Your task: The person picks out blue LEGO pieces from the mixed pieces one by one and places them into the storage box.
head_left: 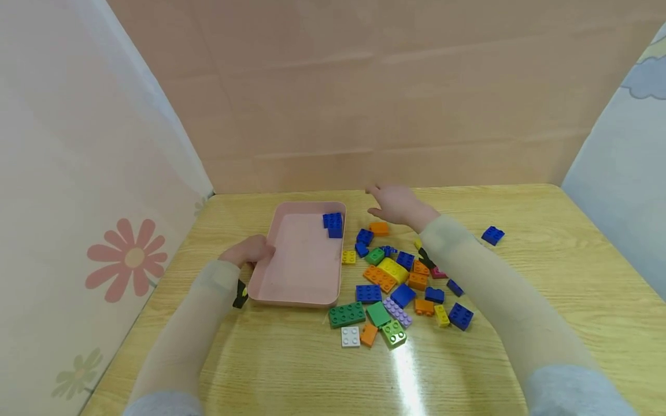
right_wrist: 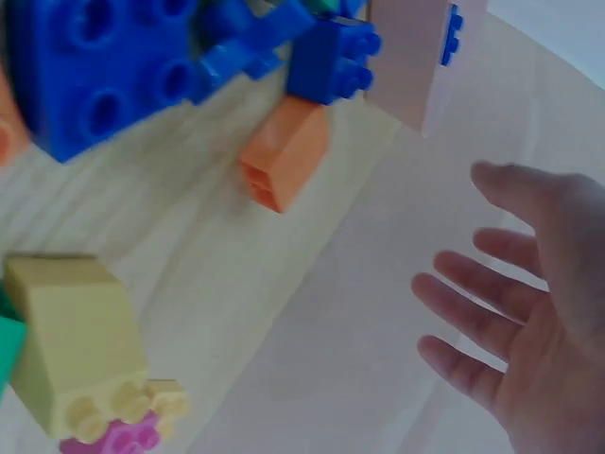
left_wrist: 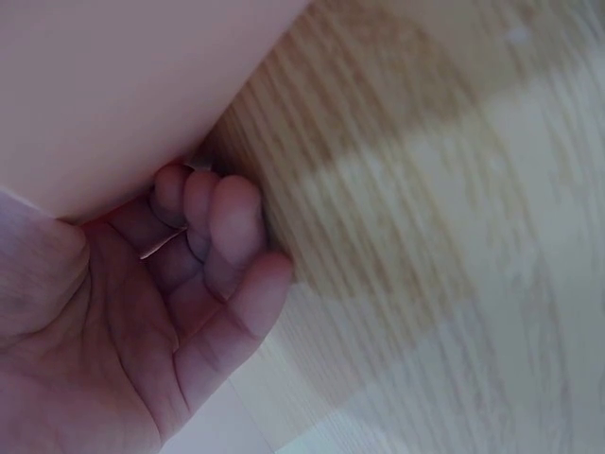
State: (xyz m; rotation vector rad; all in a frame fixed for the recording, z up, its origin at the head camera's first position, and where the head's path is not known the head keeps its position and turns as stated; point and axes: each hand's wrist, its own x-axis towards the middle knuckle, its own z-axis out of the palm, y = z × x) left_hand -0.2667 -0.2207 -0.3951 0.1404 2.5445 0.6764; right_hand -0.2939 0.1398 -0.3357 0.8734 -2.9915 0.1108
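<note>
My left hand [head_left: 248, 249] grips the left rim of a shallow pink tray [head_left: 302, 266], thumb over the inner side. In the left wrist view its fingers [left_wrist: 236, 222] curl against the tray's outer wall. Blue bricks [head_left: 334, 224] sit in the tray's back right corner. Over the table's back part my right hand [head_left: 398, 203] hovers with spread fingers and holds nothing. Nearest to it, below, lies an orange brick [head_left: 379, 229], with a blue brick [head_left: 365, 236] beside it. In the right wrist view the palm shows bare.
Several loose bricks in many colours lie right of the tray, among them a dark green one [head_left: 347, 315], a white one [head_left: 350, 337] and a yellow one [head_left: 392, 270]. A lone blue brick [head_left: 492, 234] lies far right. Cloth walls [head_left: 385, 115] rise around the wooden table [head_left: 270, 370].
</note>
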